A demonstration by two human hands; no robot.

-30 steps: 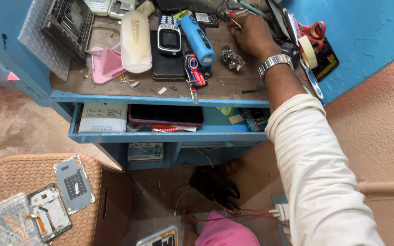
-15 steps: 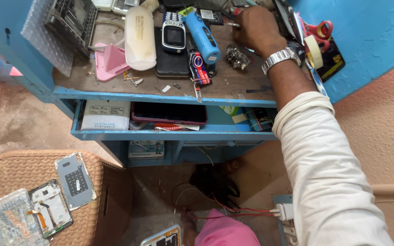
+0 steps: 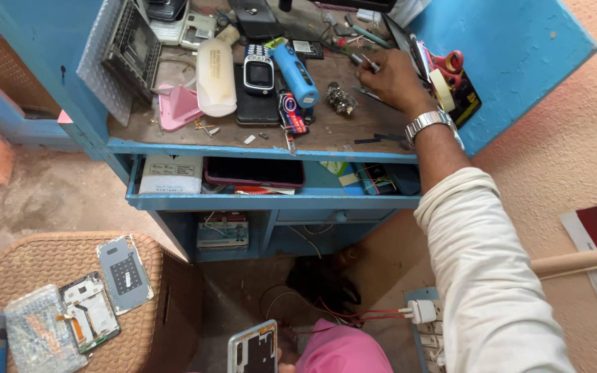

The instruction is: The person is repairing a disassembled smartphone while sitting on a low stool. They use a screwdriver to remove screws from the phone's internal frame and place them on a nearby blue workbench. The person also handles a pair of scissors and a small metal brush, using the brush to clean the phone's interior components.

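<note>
My right hand point(image 3: 394, 81) reaches over the cluttered blue desk top point(image 3: 312, 131), a metal watch point(image 3: 428, 124) on its wrist and a white sleeve behind. Its fingers pinch a small metal tool point(image 3: 365, 61) near the back right of the desk. Just left of it lie a clump of small metal parts point(image 3: 341, 99) and a blue handheld tool point(image 3: 297, 65). At the bottom edge my left hand point(image 3: 286, 356) is barely visible; it holds a phone frame point(image 3: 253, 349) above my pink-clad lap.
A white bottle point(image 3: 215, 72), keypad phone point(image 3: 258, 69), pink piece point(image 3: 177, 107), red scissors point(image 3: 445, 62) and tape roll point(image 3: 442, 90) crowd the desk. A dark phone point(image 3: 253, 171) lies on the shelf below. Phone parts cover a wicker stool point(image 3: 43, 262). A power strip point(image 3: 426, 314) sits by tangled wires.
My right hand has drawn slightly toward me from the tools at the desk's back. The view has tilted, showing more of the desk top.
</note>
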